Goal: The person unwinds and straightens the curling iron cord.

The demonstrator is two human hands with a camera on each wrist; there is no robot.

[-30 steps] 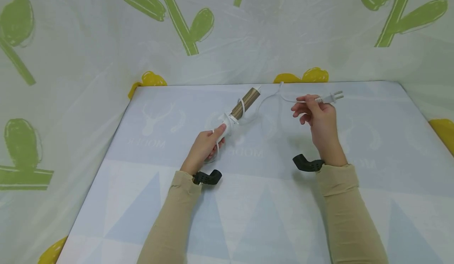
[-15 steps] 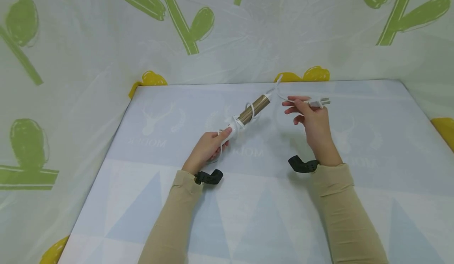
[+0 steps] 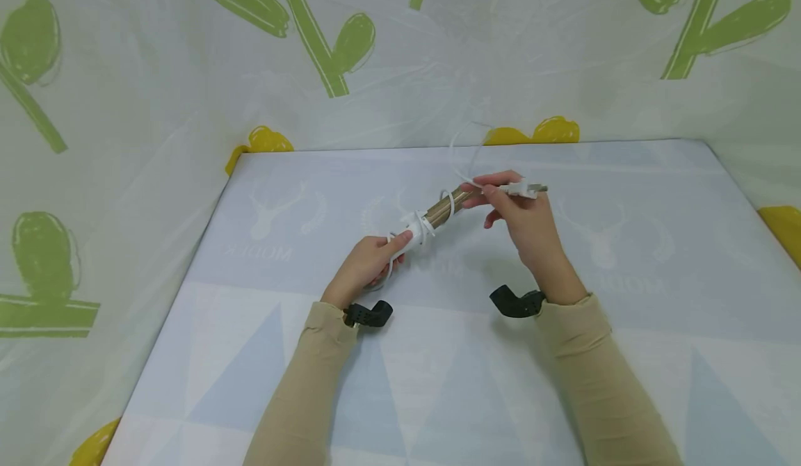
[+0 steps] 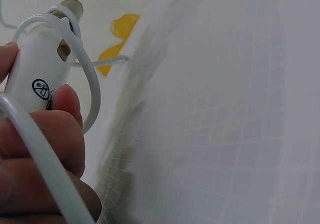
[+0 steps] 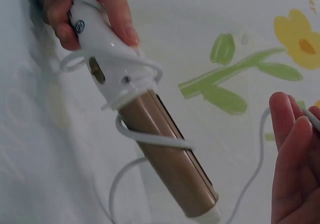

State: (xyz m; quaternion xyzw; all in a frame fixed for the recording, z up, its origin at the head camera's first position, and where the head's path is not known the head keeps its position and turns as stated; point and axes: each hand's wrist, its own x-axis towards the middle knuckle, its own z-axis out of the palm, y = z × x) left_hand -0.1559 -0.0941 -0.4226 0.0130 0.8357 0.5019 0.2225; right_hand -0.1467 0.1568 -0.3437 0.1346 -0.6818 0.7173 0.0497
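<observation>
My left hand (image 3: 368, 261) grips the white handle of a curling iron (image 3: 440, 213), whose gold barrel points up and to the right. White cord (image 5: 155, 138) is wound loosely around handle and barrel, as the right wrist view shows. One strand also runs across the left fingers (image 4: 45, 139) in the left wrist view. Thumb and fingertips of my right hand (image 3: 532, 233) pinch the cord just behind its two-pin plug (image 3: 524, 189), which points right. In the head view these fingers overlap the barrel's far end. A loop of cord rises above them.
A pale blue and white patterned cloth (image 3: 250, 355) covers the table beneath both hands. Behind and to the left hangs a white curtain (image 3: 156, 104) printed with green leaves and yellow flowers. Black wrist cameras (image 3: 518, 302) sit on both wrists.
My right hand has come left with the plug, from well apart to the barrel's end. The curling iron has shifted slightly right, and the free cord now arches in a loop.
</observation>
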